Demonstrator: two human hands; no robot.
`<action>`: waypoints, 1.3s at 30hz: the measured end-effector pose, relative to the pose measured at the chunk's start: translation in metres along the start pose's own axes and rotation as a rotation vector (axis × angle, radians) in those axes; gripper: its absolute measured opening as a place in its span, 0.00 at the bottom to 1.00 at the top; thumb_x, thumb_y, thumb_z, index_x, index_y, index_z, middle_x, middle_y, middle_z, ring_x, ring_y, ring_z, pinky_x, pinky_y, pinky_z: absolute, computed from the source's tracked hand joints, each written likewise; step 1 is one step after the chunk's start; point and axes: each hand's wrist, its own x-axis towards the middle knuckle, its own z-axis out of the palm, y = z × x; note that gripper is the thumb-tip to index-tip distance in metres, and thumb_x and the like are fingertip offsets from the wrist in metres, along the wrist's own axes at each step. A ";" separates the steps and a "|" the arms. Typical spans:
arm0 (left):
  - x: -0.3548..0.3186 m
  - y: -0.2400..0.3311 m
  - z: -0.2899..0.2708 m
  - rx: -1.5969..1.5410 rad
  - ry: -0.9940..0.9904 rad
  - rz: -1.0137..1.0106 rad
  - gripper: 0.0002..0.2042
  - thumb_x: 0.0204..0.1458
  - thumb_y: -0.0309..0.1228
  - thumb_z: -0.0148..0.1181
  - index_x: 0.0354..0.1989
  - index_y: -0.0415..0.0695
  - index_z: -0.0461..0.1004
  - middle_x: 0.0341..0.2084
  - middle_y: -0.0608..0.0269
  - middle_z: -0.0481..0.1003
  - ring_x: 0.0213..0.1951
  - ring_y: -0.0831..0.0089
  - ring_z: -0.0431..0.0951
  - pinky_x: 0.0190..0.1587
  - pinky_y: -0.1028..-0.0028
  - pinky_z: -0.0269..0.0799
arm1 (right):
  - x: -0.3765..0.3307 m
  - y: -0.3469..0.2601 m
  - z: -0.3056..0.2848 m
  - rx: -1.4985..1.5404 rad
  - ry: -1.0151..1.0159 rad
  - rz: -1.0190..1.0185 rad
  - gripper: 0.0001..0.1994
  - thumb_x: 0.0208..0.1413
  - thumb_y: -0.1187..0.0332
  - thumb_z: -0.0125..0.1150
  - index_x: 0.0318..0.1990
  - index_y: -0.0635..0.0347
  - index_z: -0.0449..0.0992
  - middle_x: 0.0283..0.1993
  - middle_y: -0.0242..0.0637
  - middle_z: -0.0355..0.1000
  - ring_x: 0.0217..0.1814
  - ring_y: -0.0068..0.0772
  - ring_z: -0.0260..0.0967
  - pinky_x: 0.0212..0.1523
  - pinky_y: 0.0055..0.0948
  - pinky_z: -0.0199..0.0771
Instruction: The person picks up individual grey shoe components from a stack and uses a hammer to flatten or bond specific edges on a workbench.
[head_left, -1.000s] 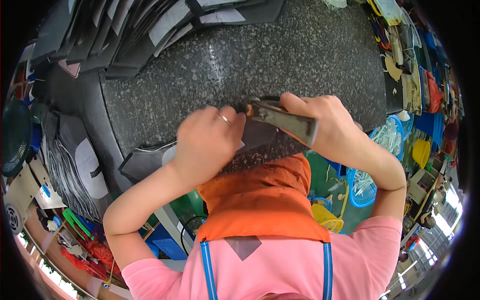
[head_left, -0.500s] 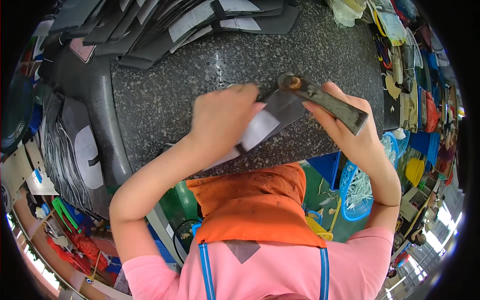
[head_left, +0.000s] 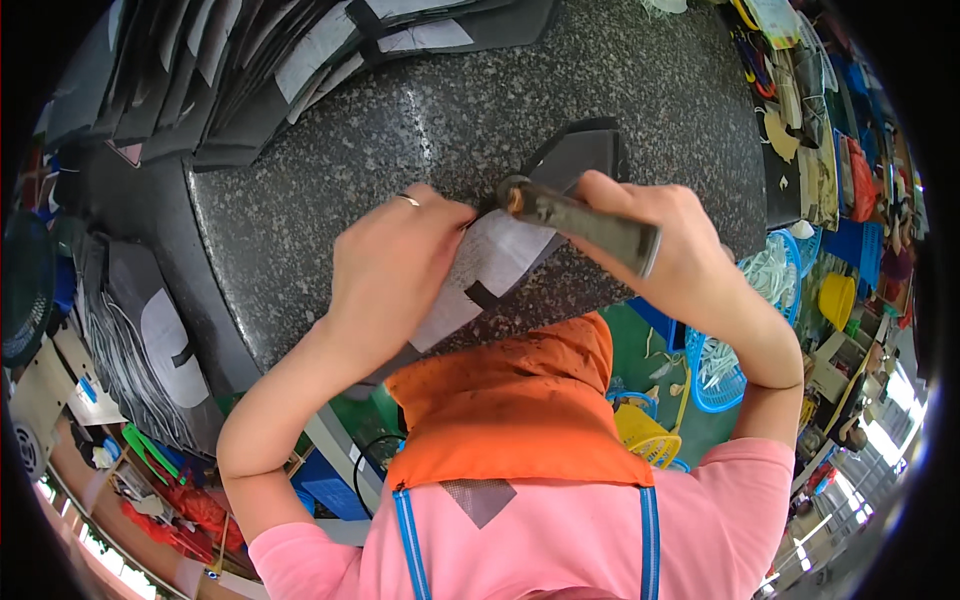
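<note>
Both hands have shifted right and toward the near edge of the speckled dark granite worktop (head_left: 400,130) since half a second ago; the workpiece has turned, its dark flap now pointing at the far right corner.

Left hand (head_left: 395,275): fingers curled down, pinning the dark grey flat material piece with a white paper-like patch (head_left: 500,255) to the worktop near its front edge. Thin ring on one finger. Fingertips hidden under the hand, so the exact contact is not visible.

Right hand (head_left: 665,245): fist fully closed around the grey metal hammer-like tool with a worn handle (head_left: 585,220). Its round head sits at the piece's upper edge; touching or just above, cannot tell. Handle end sticks out past the fist.

Near part of the piece is cut off by the person's orange cloth bib (head_left: 515,400), over a pink shirt with blue straps.

Far left corner: a stack of dark grey cut pieces with white patches (head_left: 250,70), partly cut off by the frame rim. A similar pile of grey pieces with white oval patches (head_left: 150,330) hangs off the left edge.

Right of the worktop: a blue plastic basket holding white bits (head_left: 740,350), a yellow basket (head_left: 645,435) lower down. Coloured items along the far right rim are too distorted to identify.
</note>
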 end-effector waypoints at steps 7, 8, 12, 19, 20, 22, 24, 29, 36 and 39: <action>0.022 -0.001 0.008 0.122 0.048 0.158 0.04 0.37 0.25 0.57 0.22 0.42 0.69 0.24 0.60 0.66 0.26 0.67 0.72 0.30 0.68 0.70 | -0.002 0.004 -0.011 0.137 0.182 -0.068 0.10 0.52 0.70 0.63 0.37 0.65 0.69 0.22 0.42 0.65 0.23 0.47 0.67 0.24 0.35 0.64; 0.025 -0.003 0.009 0.120 0.049 0.157 0.04 0.37 0.25 0.57 0.22 0.42 0.69 0.24 0.60 0.66 0.26 0.67 0.72 0.30 0.68 0.70 | -0.001 0.005 -0.015 0.091 0.208 -0.015 0.10 0.52 0.71 0.63 0.36 0.65 0.69 0.22 0.42 0.65 0.23 0.46 0.67 0.24 0.35 0.64; 0.024 -0.022 0.007 -0.088 0.049 0.134 0.09 0.41 0.23 0.58 0.34 0.41 0.74 0.25 0.63 0.69 0.27 0.66 0.73 0.29 0.69 0.69 | -0.001 0.008 0.000 -0.007 0.152 -0.046 0.08 0.55 0.70 0.62 0.36 0.63 0.70 0.23 0.41 0.65 0.23 0.41 0.67 0.24 0.31 0.64; 0.008 -0.011 0.008 0.109 0.095 0.180 0.09 0.42 0.24 0.59 0.34 0.41 0.75 0.25 0.63 0.68 0.25 0.67 0.71 0.26 0.69 0.67 | 0.012 0.003 -0.008 0.212 0.125 -0.076 0.10 0.54 0.67 0.61 0.37 0.60 0.68 0.23 0.42 0.67 0.25 0.48 0.69 0.25 0.38 0.67; 0.007 -0.011 0.008 0.174 0.105 0.199 0.07 0.42 0.24 0.59 0.31 0.41 0.74 0.23 0.64 0.66 0.24 0.70 0.70 0.25 0.70 0.66 | 0.015 0.000 -0.011 0.165 0.056 -0.003 0.10 0.54 0.64 0.59 0.34 0.56 0.65 0.23 0.41 0.69 0.26 0.51 0.71 0.24 0.44 0.68; 0.006 -0.016 0.007 0.141 0.072 0.162 0.08 0.41 0.24 0.59 0.32 0.41 0.75 0.25 0.63 0.67 0.24 0.69 0.70 0.26 0.70 0.67 | 0.012 0.002 0.008 0.145 0.224 -0.141 0.11 0.54 0.62 0.59 0.34 0.57 0.66 0.23 0.41 0.69 0.24 0.50 0.71 0.24 0.44 0.68; -0.001 -0.020 0.000 0.105 0.025 0.116 0.08 0.41 0.24 0.59 0.33 0.41 0.75 0.26 0.63 0.68 0.25 0.69 0.71 0.27 0.69 0.68 | 0.006 -0.010 0.022 -0.073 0.200 -0.120 0.12 0.54 0.60 0.60 0.33 0.57 0.66 0.22 0.39 0.69 0.23 0.48 0.71 0.22 0.43 0.68; -0.017 -0.022 -0.004 -0.128 0.094 -0.030 0.11 0.41 0.19 0.60 0.35 0.42 0.76 0.31 0.62 0.74 0.28 0.62 0.74 0.30 0.66 0.71 | 0.018 -0.017 0.013 0.097 0.270 -0.164 0.13 0.55 0.60 0.60 0.30 0.57 0.67 0.18 0.39 0.67 0.22 0.48 0.71 0.21 0.42 0.68; -0.029 -0.023 -0.004 -0.015 0.178 0.086 0.10 0.40 0.21 0.62 0.33 0.43 0.75 0.29 0.62 0.73 0.28 0.62 0.74 0.30 0.65 0.71 | 0.021 -0.042 0.015 -0.069 0.111 -0.147 0.13 0.56 0.58 0.60 0.30 0.58 0.67 0.18 0.42 0.69 0.22 0.51 0.70 0.21 0.43 0.68; -0.033 -0.030 -0.006 -0.094 0.097 -0.056 0.07 0.42 0.25 0.59 0.32 0.44 0.75 0.28 0.64 0.71 0.27 0.65 0.73 0.28 0.66 0.70 | 0.028 -0.042 0.003 0.037 0.051 -0.118 0.13 0.57 0.61 0.60 0.31 0.60 0.66 0.19 0.42 0.67 0.21 0.49 0.70 0.20 0.41 0.67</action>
